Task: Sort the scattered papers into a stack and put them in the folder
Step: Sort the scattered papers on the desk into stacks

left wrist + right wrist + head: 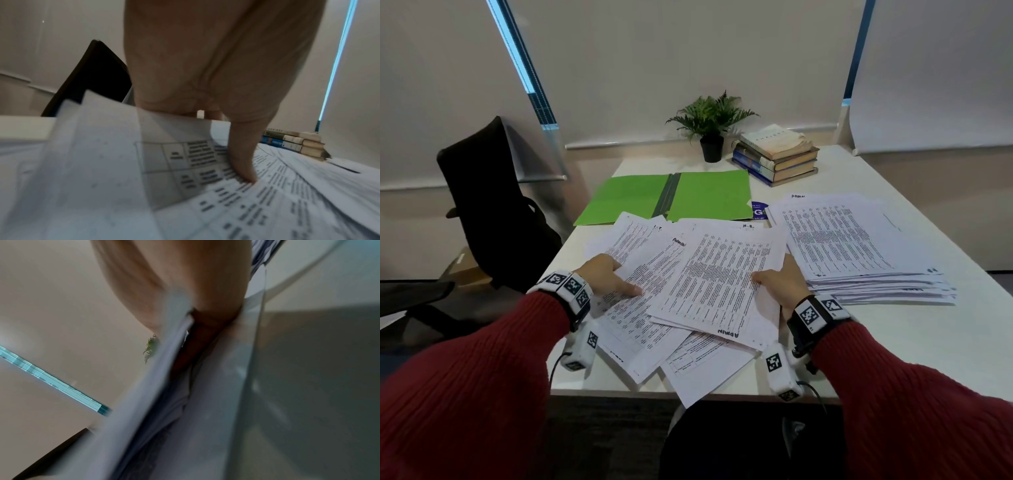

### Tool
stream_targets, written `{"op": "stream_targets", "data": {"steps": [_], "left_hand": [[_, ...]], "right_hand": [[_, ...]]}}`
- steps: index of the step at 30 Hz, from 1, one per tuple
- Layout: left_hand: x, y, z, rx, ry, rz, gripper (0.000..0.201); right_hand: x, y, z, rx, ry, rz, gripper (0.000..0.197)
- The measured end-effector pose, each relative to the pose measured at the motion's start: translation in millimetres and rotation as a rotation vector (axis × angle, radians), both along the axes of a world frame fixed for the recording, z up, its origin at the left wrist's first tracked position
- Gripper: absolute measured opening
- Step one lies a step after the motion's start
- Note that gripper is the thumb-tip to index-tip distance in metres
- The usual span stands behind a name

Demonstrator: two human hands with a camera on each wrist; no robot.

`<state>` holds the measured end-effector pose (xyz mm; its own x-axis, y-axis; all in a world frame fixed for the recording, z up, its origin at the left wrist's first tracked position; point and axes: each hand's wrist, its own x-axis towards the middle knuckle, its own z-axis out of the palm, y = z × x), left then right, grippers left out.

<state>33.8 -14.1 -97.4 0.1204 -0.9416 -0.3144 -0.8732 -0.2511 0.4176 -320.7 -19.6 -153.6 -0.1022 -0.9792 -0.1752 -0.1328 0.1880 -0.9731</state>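
A loose heap of printed papers (698,284) lies fanned across the white desk (893,342) in front of me. My left hand (613,277) holds its left side, thumb on top and fingers under the sheets. In the left wrist view the thumb (244,159) presses on the printed papers (267,203). My right hand (777,284) grips the heap's right edge; the right wrist view shows its fingers (193,350) tucked between blurred sheets (144,402). A tidier stack of papers (859,246) rests to the right. An open green folder (671,197) lies behind the heap.
A pile of books (777,154) and a small potted plant (710,126) stand at the back of the desk. A black office chair (489,205) sits off the desk's left side. A blue card (758,209) peeks out beside the folder.
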Motion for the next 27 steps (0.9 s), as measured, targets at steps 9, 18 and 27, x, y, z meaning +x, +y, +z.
{"op": "stream_targets", "data": {"steps": [9, 18, 27], "left_hand": [[16.7, -1.6, 75.0, -0.681, 0.103, 0.288, 0.03], [-58.2, 7.2, 63.7, -0.503, 0.665, 0.275, 0.021], [-97.3, 0.3, 0.1, -0.276, 0.226, -0.004, 0.044]], "right_hand": [[0.1, -0.5, 0.3, 0.012, -0.012, -0.006, 0.039], [4.9, 1.6, 12.9, 0.099, -0.139, -0.115, 0.071], [10.8, 1.1, 8.6, 0.013, -0.008, 0.027, 0.074]]}}
